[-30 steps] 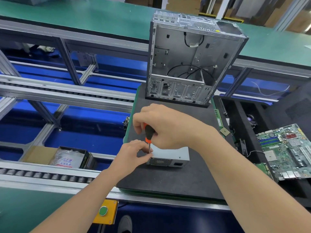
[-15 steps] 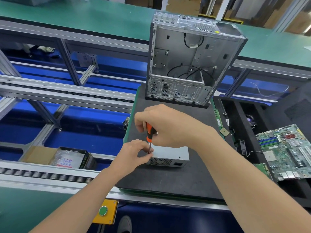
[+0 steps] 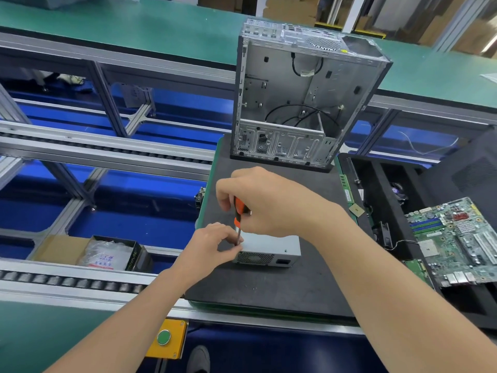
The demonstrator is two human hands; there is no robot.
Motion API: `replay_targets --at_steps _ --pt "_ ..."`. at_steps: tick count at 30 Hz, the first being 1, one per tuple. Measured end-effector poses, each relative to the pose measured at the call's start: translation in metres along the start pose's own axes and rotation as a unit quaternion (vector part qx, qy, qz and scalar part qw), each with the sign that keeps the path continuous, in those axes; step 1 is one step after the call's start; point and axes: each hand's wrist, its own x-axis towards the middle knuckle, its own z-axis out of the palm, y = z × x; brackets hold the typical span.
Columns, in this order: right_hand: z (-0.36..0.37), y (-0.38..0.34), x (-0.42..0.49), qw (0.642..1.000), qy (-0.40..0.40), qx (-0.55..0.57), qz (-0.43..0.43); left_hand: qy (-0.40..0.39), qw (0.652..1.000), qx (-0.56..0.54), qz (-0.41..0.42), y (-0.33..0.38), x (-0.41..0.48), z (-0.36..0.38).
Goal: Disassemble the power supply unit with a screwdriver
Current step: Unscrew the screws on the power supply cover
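Observation:
A small grey power supply unit (image 3: 271, 247) lies on the black mat (image 3: 269, 289), its grille side facing me. My left hand (image 3: 212, 246) grips its left end, fingers curled over the top corner. My right hand (image 3: 266, 203) holds an orange-and-black screwdriver (image 3: 238, 211) upright from above. The metal shaft points down onto the unit's top left corner, right beside my left fingertips. The screwdriver's tip and any screw under it are hidden by my fingers.
An empty silver computer case (image 3: 306, 95) stands upright at the mat's far end. A black tray (image 3: 376, 184) with a green motherboard (image 3: 457, 238) lies to the right. Conveyor rails (image 3: 80, 146) run left, with a cardboard box (image 3: 88, 253) below. A yellow button box (image 3: 166, 339) sits under the bench edge.
My right hand's fingers have shifted slightly on the screwdriver handle. The power supply unit and my left hand stay where they were.

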Motion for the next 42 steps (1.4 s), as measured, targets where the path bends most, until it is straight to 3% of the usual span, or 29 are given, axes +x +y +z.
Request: replay_targets --at_steps 3,6,9,12,17,21,24,32,34,38,42 --pt "0.003 0.0 -0.001 1.0 0.006 -0.007 -0.003 0.001 1.0 -0.002 -0.006 0.0 0.0 0.002" --pt "0.013 -0.005 0.002 0.987 0.08 -0.077 0.112 0.006 1.0 -0.002 -0.012 0.001 0.0 0.004" --pt "0.014 -0.004 0.005 0.975 0.102 -0.049 0.194 0.0 1.0 0.011 -0.015 0.003 0.0 0.004" --pt "0.013 0.001 0.005 0.988 0.09 -0.039 0.117 -0.007 1.0 0.009 -0.018 0.003 0.0 0.001" --pt "0.002 0.0 0.0 0.999 0.001 0.042 0.008 -0.001 1.0 0.003 -0.013 -0.001 0.0 0.001" --pt "0.014 -0.006 0.003 0.991 0.1 -0.048 0.079 0.003 1.0 -0.01 -0.03 0.0 0.001 0.004" --pt "0.014 -0.009 0.006 0.978 0.114 -0.092 0.146 -0.002 1.0 0.005 -0.03 0.003 0.001 0.005" --pt "0.003 0.001 0.003 1.0 0.004 0.022 0.02 -0.001 1.0 0.015 -0.015 -0.005 -0.001 0.006" --pt "0.009 -0.001 0.003 0.999 0.032 -0.006 0.029 0.002 1.0 0.012 -0.014 -0.005 -0.001 0.007" --pt "0.016 -0.005 0.005 0.98 0.115 -0.084 0.14 -0.014 1.0 0.017 -0.022 -0.001 0.0 0.007" --pt "0.015 -0.002 0.006 0.989 0.103 -0.046 0.097 -0.039 0.998 0.033 -0.042 0.005 0.002 0.006"
